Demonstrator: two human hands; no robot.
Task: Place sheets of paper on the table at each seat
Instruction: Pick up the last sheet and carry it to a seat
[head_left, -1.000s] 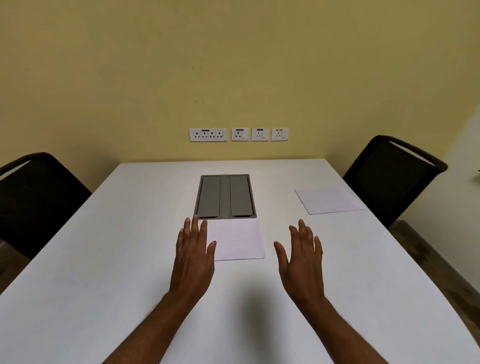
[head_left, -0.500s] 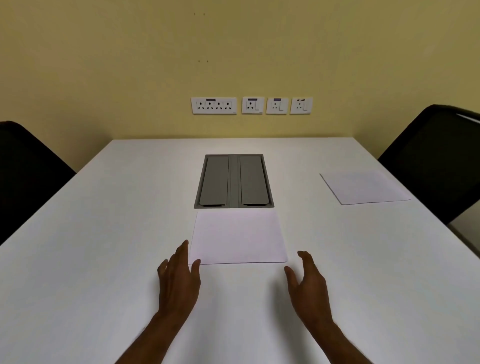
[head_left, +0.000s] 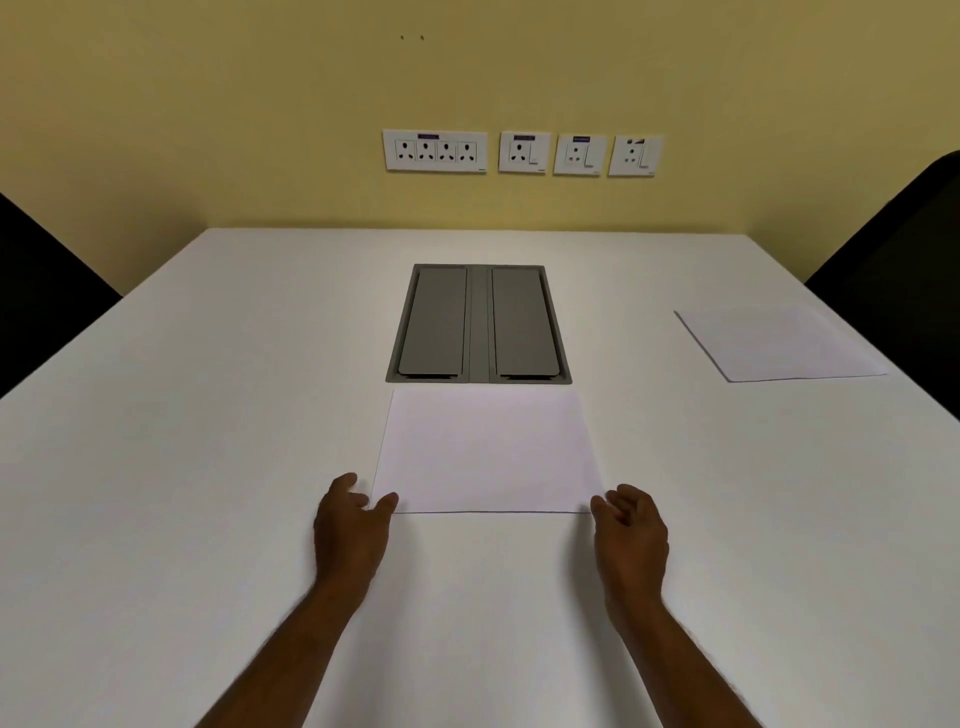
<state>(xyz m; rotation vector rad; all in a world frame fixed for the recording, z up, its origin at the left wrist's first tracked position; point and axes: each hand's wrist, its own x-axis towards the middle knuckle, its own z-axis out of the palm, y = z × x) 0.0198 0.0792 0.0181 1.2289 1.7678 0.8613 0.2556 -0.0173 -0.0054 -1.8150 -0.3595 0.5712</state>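
My hands had drawn back from flat over the sheet (head_left: 485, 449) to its near corners, left hand (head_left: 349, 525) and right hand (head_left: 629, 527) loosely curled and empty, leaving it lying mid-desk (head_left: 182, 467), likely ready to lift toward another seat.

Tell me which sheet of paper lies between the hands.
The centre sheet below the grey hatch; the other sheet lies far right by the chair.

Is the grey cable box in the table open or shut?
Shut: both flaps of the grey cable box lie flat, level with the table.
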